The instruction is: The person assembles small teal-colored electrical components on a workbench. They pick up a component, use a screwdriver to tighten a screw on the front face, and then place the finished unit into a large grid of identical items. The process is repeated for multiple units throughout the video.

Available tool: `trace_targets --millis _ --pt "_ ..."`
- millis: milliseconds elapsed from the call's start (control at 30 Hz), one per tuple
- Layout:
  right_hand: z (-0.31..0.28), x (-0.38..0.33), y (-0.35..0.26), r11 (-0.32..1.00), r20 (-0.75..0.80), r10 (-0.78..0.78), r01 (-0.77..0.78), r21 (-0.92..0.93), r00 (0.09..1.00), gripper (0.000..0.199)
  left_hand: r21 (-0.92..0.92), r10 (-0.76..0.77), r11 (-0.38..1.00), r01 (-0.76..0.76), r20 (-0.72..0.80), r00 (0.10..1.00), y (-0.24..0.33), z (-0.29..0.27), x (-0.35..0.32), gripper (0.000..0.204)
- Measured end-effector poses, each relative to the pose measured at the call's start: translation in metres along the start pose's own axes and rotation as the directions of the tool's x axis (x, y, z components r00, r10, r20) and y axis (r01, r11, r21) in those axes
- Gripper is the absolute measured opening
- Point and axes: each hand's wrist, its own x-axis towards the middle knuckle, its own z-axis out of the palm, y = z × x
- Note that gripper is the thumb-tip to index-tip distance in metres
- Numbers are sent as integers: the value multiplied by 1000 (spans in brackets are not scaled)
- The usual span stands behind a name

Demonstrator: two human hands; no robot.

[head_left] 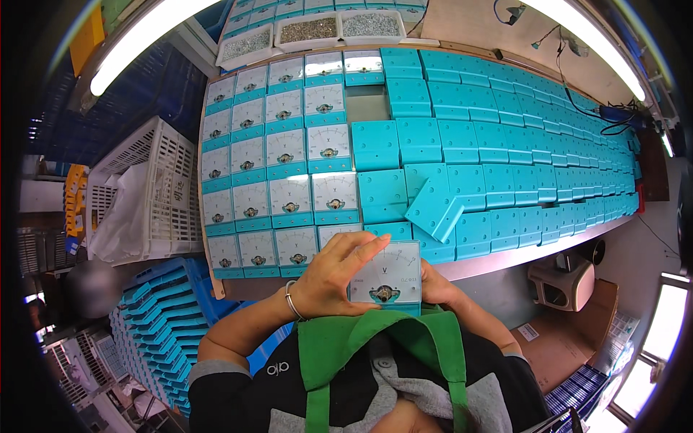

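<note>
White-faced meter [385, 278], turquoise at its lower edge, held close to the chest, just off the near edge of the desk [498, 265]. Left hand [330, 270]: fingers [369, 250] apart, gripping the meter across its left side, one set at the top edge, another low near the bottom. Right hand [436, 286]: at the meter's right side; its fingers are mostly hidden behind, spread cannot be told.

Desk, left part: rows of similar meters [286, 148], dials facing up. Right part: close-set rows of turquoise housings [458, 141]; one tilted housing [435, 211] lies askew over its neighbours. Bare gap near the far middle.

Containers, far edge: three white trays side by side. Left tray [249, 60], grey small parts; middle tray [310, 45], brownish ones; right tray [373, 40], grey again. Parts too small to identify.

Left of desk: white slatted crate [177, 206] with white sheeting [119, 206] inside. Below it, stacked turquoise pieces [155, 325] beside a blue bin [209, 292].

Room: bright light tubes [148, 43] overhead; beige device [567, 281] and open cardboard box [563, 353] at lower right.
</note>
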Motion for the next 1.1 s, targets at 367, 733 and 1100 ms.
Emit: trace_targets --millis 367,733,1100 --pt "-12 18 6 958 155 193 -220 181 969 80 -8 14 1000 -14 26 1000 -1 2 1 97" --pt "-16 21 15 958 182 184 -217 186 966 75 -25 3 1000 -2 37 999 -4 3 1 95" --pt "-41 19 0 980 -32 56 -62 -191 998 50 -398 -164 907 134 -42 986 -31 23 -10 104"
